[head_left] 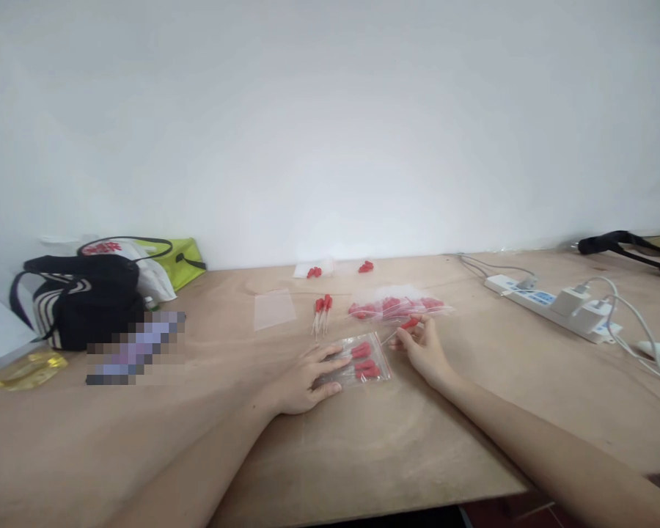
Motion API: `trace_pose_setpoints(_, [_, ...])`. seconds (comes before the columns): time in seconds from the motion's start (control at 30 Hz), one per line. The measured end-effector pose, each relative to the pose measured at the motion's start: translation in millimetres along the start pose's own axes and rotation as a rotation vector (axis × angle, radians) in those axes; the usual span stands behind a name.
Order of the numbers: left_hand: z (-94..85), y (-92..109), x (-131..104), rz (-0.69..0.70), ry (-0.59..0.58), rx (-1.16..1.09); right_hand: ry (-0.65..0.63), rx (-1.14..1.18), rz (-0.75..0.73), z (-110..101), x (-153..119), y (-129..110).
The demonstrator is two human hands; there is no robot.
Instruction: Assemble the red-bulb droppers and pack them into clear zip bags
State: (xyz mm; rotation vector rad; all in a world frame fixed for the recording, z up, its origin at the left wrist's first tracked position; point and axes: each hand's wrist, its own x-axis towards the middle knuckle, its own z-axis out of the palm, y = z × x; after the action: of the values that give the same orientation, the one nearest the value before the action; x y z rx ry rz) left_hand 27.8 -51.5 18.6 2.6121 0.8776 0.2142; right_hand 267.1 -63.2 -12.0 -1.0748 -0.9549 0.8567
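My left hand lies with its fingers spread on a clear zip bag on the table. Several red-headed pieces with thin pale stems show inside this bag, their stems partly hidden by my fingers. To the right of the bag, my right hand pinches one red-headed piece with a thin pale stem between thumb and fingers. Just beyond it is a heap of clear bags with red pieces. A few loose red-headed pieces lie on the bare wood beyond my left hand.
A flat clear bag lies left of the loose pieces. Small red clusters sit near the wall. On the right are a white power strip with plugs and cables, and a black strap. A black bag stands left.
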Motion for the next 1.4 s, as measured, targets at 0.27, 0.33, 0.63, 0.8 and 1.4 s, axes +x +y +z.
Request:
trace_pose_setpoints(0.27, [1.5, -2.5, 0.4, 0.024, 0.027, -0.030, -0.005, 0.002, 0.081, -1.8, -4.6, -3.4])
trace_pose_setpoints(0.33, [1.7, -2.8, 0.5, 0.025, 0.030, -0.031, -0.042, -0.015, 0.102, -2.2, -5.9, -2.7])
trace_pose_setpoints(0.63, [3.2, -3.9, -0.6, 0.012, 0.035, -0.029, -0.364, -0.247, 0.065, 1.2, -3.9, 1.1])
trace_pose_setpoints(0.8, [1.8, -2.2, -0.5, 0.022, 0.057, -0.047, -0.300, -0.438, -0.008, 3.3, 1.8, 4.9])
trace_pose_setpoints(1.4, [2.8, -6.1, -0.5, 0.027, 0.057, -0.048, -0.258, -0.449, 0.225, 10.1, 1.2, -13.1])
